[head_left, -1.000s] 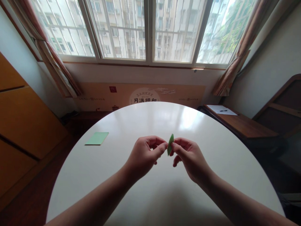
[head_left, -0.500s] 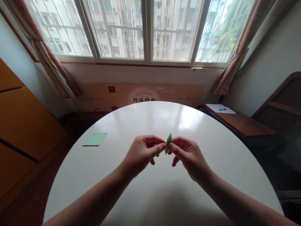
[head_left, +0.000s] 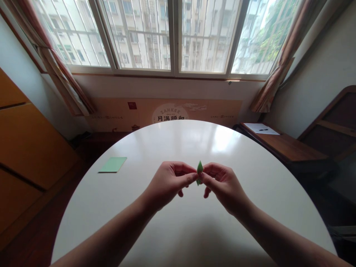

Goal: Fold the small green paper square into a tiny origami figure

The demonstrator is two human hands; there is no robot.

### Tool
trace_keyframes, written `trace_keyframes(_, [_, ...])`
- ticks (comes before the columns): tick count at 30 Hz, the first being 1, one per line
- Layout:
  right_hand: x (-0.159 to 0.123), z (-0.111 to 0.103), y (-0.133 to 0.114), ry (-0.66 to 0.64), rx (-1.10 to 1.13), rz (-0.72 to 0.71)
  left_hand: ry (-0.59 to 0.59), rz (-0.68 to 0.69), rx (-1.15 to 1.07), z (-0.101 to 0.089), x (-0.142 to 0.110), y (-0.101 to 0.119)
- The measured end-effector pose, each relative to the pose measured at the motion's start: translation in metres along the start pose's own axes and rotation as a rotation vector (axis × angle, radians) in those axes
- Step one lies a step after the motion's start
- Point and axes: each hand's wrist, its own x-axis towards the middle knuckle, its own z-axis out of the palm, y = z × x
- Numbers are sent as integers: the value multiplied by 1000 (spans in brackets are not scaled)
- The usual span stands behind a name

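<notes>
A small piece of folded green paper [head_left: 200, 166] stands roughly upright between my two hands, its pointed top showing above the fingertips and a lower tip beneath them. My left hand [head_left: 169, 182] pinches it from the left between thumb and forefinger. From the right, my right hand [head_left: 224, 185] grips it the same way, with the thumb across its front. The thumbs and fingers cover its middle. Both hands are above the white round table [head_left: 167, 237]. A stack of light green square paper [head_left: 112, 164] lies flat at the table's left side.
To the right stands a dark wooden side table [head_left: 303, 146] bearing a white sheet [head_left: 254, 128] and a black pen [head_left: 263, 129]. A wooden chair [head_left: 333, 118] is at far right. Beyond the table are a banner [head_left: 111, 107] and barred windows.
The green paper has turned a little, from leaning right to nearly upright. Both hands have shifted very slightly and keep their pinch on it.
</notes>
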Motion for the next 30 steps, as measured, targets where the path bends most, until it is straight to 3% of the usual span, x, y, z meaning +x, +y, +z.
trace_keyframes(13, [3, -3, -1, -68, 171, 152, 42, -151, -121, -6, 4, 2])
trace_keyframes(23, [1, -3, -5, 12, 168, 183, 80, 44, -39, -2, 2, -3])
trace_keyframes(30, [0, -2, -9, 9, 126, 173, 60, 39, -33, -2, 3, -4])
